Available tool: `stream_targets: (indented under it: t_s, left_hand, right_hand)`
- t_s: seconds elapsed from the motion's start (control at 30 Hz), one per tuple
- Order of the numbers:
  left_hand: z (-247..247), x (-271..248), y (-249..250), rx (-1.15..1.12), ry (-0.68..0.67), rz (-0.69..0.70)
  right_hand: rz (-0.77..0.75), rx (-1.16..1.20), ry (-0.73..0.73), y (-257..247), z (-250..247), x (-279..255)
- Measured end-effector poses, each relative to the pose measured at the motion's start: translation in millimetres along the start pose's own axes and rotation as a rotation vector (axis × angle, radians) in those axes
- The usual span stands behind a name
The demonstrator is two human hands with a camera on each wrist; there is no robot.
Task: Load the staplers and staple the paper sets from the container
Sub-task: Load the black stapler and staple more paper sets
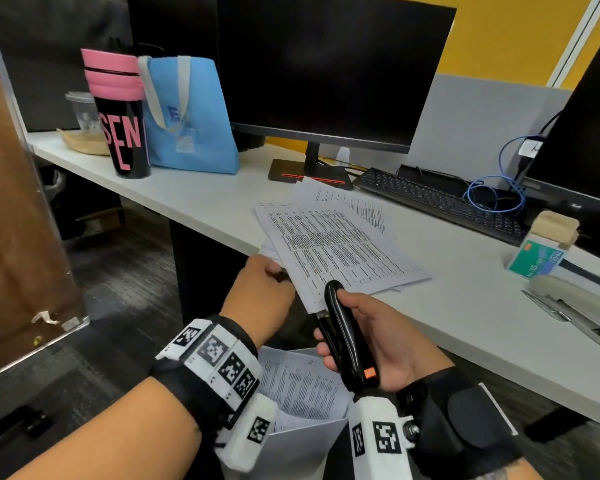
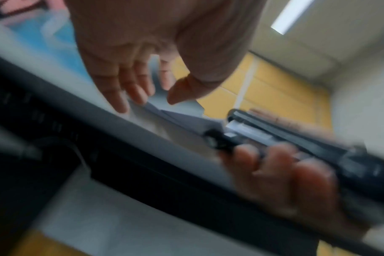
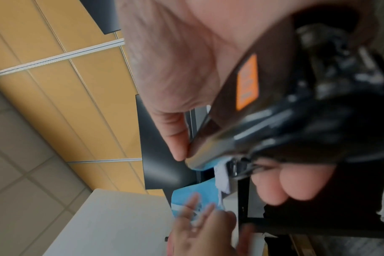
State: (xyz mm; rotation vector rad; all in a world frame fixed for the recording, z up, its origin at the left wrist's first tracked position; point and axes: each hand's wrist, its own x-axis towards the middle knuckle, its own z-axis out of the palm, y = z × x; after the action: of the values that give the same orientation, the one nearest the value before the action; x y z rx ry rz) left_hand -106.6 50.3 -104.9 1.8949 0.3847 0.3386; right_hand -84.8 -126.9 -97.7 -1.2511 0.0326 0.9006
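A printed paper set [image 1: 333, 251] lies over the desk's front edge on other sheets. My left hand [image 1: 274, 271] pinches its near-left edge; in the left wrist view the thumb [image 2: 180, 91] sits on the sheets [image 2: 178, 110] and the fingers [image 2: 129, 90] lie beneath. My right hand [image 1: 336, 322] grips a black stapler [image 1: 352, 358] with an orange label [image 3: 247, 81], thumb on top and fingers under the base. The stapler's nose is over the paper's near corner, with the jaws around that corner. Below my wrists, a white container [image 1: 291, 448] holds more printed sheets [image 1: 302, 386].
A beige stapler [image 1: 568, 292] and a staple box [image 1: 537, 261] lie on the desk [image 1: 465, 306] to the right. Behind the papers are a keyboard [image 1: 440, 202], a monitor [image 1: 326, 71], a blue bag [image 1: 191, 112] and a pink-lidded cup [image 1: 122, 116].
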Motion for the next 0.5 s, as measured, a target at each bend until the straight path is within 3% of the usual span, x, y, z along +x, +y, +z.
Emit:
stream_targets:
  t_s: [0.03,0.1,0.17,0.23,0.33,0.5]
  left_hand:
    - [-4,3,-6,0.215,0.041,0.186]
    - [-9,7,-14,0.591,-0.018,0.568]
    - [-11,12,-16,0.79,-0.13,0.798]
    - [-12,16,-12,0.755,-0.21,0.787]
    - [-11,19,-2,0.492,-0.236,0.638]
    - [-4,25,19,0.003,-0.128,0.274]
  right_hand:
    - [0.008,-0.007,-0.001,1,-3,0]
    - [0.037,-0.03,-0.016,2,-8,-1]
    - [0.069,-0.056,-0.05,4,-11,-2]
    - [0.084,-0.096,-0.08,5,-13,-3]
    - [0.095,-0.14,-0.094,8,-12,-3]
    - [0.075,-0.159,-0.058,11,-11,2]
